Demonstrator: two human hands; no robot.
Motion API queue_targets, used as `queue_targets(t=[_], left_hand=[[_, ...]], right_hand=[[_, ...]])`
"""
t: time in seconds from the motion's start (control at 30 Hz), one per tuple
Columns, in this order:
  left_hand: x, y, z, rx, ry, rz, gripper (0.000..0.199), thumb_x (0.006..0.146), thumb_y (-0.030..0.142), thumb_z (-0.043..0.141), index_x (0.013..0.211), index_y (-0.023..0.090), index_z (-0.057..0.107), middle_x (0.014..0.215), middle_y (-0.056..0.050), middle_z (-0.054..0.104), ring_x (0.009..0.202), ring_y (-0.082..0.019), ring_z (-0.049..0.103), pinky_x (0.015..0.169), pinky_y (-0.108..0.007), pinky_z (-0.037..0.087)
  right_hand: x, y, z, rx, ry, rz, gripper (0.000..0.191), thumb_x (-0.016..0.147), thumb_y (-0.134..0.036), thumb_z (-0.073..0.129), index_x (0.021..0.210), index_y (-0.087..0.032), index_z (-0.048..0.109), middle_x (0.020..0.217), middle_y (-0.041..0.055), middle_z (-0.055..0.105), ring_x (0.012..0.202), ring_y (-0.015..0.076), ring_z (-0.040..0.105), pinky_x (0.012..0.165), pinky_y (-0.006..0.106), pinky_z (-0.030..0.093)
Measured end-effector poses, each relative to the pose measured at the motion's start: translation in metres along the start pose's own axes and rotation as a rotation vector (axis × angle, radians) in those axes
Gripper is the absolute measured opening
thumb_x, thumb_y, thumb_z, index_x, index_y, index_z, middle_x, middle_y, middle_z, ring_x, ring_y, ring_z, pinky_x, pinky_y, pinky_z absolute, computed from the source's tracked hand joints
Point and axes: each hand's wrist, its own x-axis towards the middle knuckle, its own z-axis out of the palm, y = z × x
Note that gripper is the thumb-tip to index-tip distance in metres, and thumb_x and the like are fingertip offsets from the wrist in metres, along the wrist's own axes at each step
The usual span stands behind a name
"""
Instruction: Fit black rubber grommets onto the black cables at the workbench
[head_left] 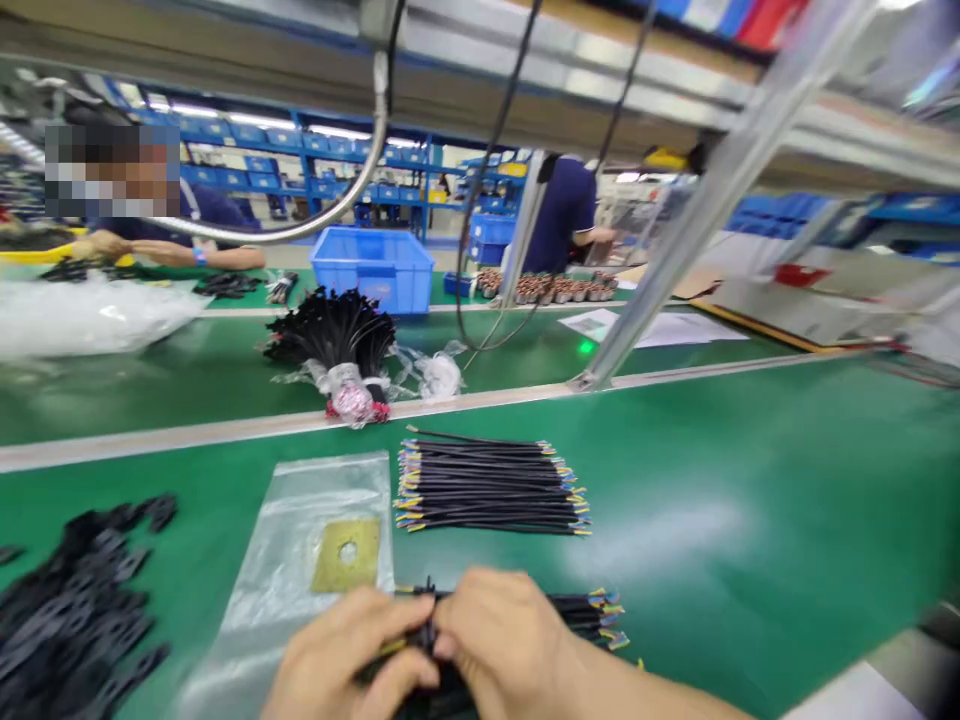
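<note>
Black part (425, 636) sits pinched between left fingers (396, 615) and right fingers (459, 615), both curled nearly closed.

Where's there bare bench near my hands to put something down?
The widest bare patch is green benchtop right of the upper cable row, nearer you than the metal rail. A narrow strip shows between the clear bag and the black parts pile. It's crowded in front, where your left hand and right hand are over the lower cables.

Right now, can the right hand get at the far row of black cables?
Likely yes: the row lies just beyond the right hand, with only green tabletop between, though that hand seems busy at a black piece.
</note>
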Motion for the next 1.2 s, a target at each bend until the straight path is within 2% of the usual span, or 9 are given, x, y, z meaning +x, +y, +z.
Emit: queue_targets(t=[0.07, 0.17, 0.3, 0.4, 0.73, 0.9, 1.0, 1.1, 1.2], left_hand=[[0.001, 0.005, -0.001, -0.015, 0.071, -0.047, 0.045, 0.074, 0.017, 0.075, 0.115, 0.036, 0.067, 0.088, 0.003, 0.076, 0.075, -0.012, 0.071, 0.071, -0.019, 0.059], [0.003, 0.006, -0.007, -0.055, 0.123, -0.186, 0.037, 0.08, 0.017, 0.069, 0.115, 0.029, 0.066, 0.093, 0.001, 0.075, 0.078, -0.012, 0.071, 0.075, -0.022, 0.059], [0.005, -0.004, -0.03, 0.088, 0.202, -0.268, 0.015, 0.083, 0.021, 0.065, 0.096, 0.024, 0.072, 0.089, 0.0, 0.074, 0.078, -0.013, 0.069, 0.074, -0.024, 0.057], [0.008, -0.015, -0.049, 0.175, 0.238, -0.298, 0.011, 0.083, 0.025, 0.064, 0.09, 0.023, 0.072, 0.086, 0.0, 0.073, 0.077, -0.014, 0.067, 0.072, -0.025, 0.054], [0.015, -0.022, -0.088, 0.441, 0.16, -0.321, 0.021, 0.087, 0.037, 0.057, 0.093, 0.022, 0.07, 0.094, -0.002, 0.072, 0.085, -0.017, 0.065, 0.076, -0.027, 0.049], [0.011, -0.036, -0.136, 0.709, 0.141, -0.49, 0.032, 0.086, 0.043, 0.054, 0.103, 0.021, 0.069, 0.101, -0.006, 0.073, 0.086, -0.023, 0.066, 0.074, -0.031, 0.049], [0.006, -0.042, -0.162, 0.825, 0.117, -0.605, 0.032, 0.087, 0.037, 0.051, 0.107, 0.019, 0.069, 0.106, -0.007, 0.074, 0.091, -0.024, 0.067, 0.08, -0.032, 0.049], [0.0, -0.044, -0.176, 0.948, 0.056, -0.682, 0.03, 0.086, 0.026, 0.05, 0.105, 0.019, 0.071, 0.11, -0.008, 0.073, 0.098, -0.026, 0.067, 0.084, -0.033, 0.048], [-0.005, -0.048, -0.179, 0.994, 0.019, -0.743, 0.025, 0.08, 0.02, 0.055, 0.095, 0.021, 0.075, 0.1, -0.007, 0.076, 0.093, -0.027, 0.068, 0.08, -0.032, 0.049]], right_hand=[[0.0, 0.004, -0.009, 0.036, -0.084, 0.086, 0.021, 0.094, -0.012, 0.038, 0.083, -0.015, 0.056, 0.067, 0.0031, 0.055, 0.06, 0.0146, 0.045, 0.055, 0.027, 0.034], [-0.004, 0.016, -0.011, 0.045, -0.124, 0.129, 0.016, 0.095, -0.011, 0.04, 0.093, -0.015, 0.056, 0.073, 0.0046, 0.056, 0.065, 0.0161, 0.046, 0.058, 0.028, 0.036], [-0.011, 0.027, -0.004, 0.029, -0.212, 0.163, 0.016, 0.095, -0.012, 0.04, 0.096, -0.016, 0.056, 0.077, 0.0049, 0.057, 0.069, 0.0176, 0.05, 0.061, 0.03, 0.04], [-0.014, 0.029, 0.001, 0.027, -0.294, 0.212, 0.018, 0.096, -0.015, 0.039, 0.098, -0.016, 0.057, 0.08, 0.0053, 0.058, 0.073, 0.0188, 0.052, 0.066, 0.032, 0.044], [-0.014, 0.032, 0.007, 0.034, -0.432, 0.29, 0.03, 0.095, -0.016, 0.04, 0.119, -0.017, 0.057, 0.105, 0.0094, 0.064, 0.095, 0.0225, 0.056, 0.087, 0.041, 0.048], [-0.011, 0.029, 0.001, 0.098, -0.418, 0.275, 0.026, 0.095, -0.017, 0.042, 0.112, -0.019, 0.062, 0.099, 0.0064, 0.066, 0.09, 0.018, 0.06, 0.082, 0.033, 0.052], [-0.013, 0.04, 0.0, 0.013, -0.311, 0.199, 0.026, 0.095, -0.019, 0.042, 0.112, -0.018, 0.061, 0.1, 0.0069, 0.067, 0.091, 0.0184, 0.061, 0.081, 0.033, 0.052], [-0.02, 0.064, 0.006, -0.185, -0.174, 0.115, 0.026, 0.096, -0.025, 0.042, 0.11, -0.016, 0.062, 0.099, 0.0094, 0.066, 0.089, 0.0216, 0.06, 0.081, 0.038, 0.051], [-0.027, 0.082, 0.014, -0.298, -0.184, 0.091, 0.028, 0.098, -0.03, 0.04, 0.105, -0.015, 0.062, 0.093, 0.0092, 0.063, 0.082, 0.0219, 0.059, 0.076, 0.038, 0.048]])
